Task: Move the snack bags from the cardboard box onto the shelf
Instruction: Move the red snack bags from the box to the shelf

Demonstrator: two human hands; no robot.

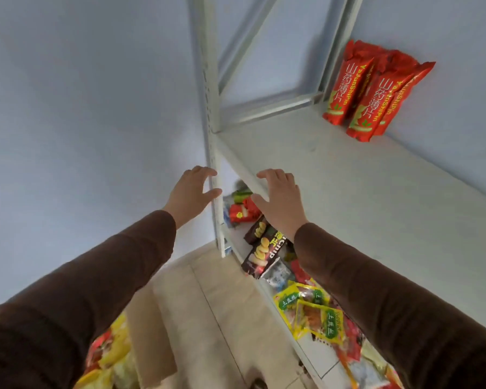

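Note:
Three red snack bags [375,89] stand upright at the back of the white upper shelf [348,186], leaning on the wall. My left hand [191,193] is raised beside the shelf's front post, fingers spread, holding nothing. My right hand [278,203] hovers over the shelf's front edge, fingers relaxed and empty. On the lower shelf lie dark chip bags [261,248] and yellow-green bags [312,313]. The cardboard box [149,343] sits at the bottom left with yellow and red bags [110,349] inside.
The white metal post [212,153] stands between my hands. A diagonal brace crosses the rack's left end above the shelf. Pale walls lie to the left and behind. Tiled floor [208,304] shows between box and rack.

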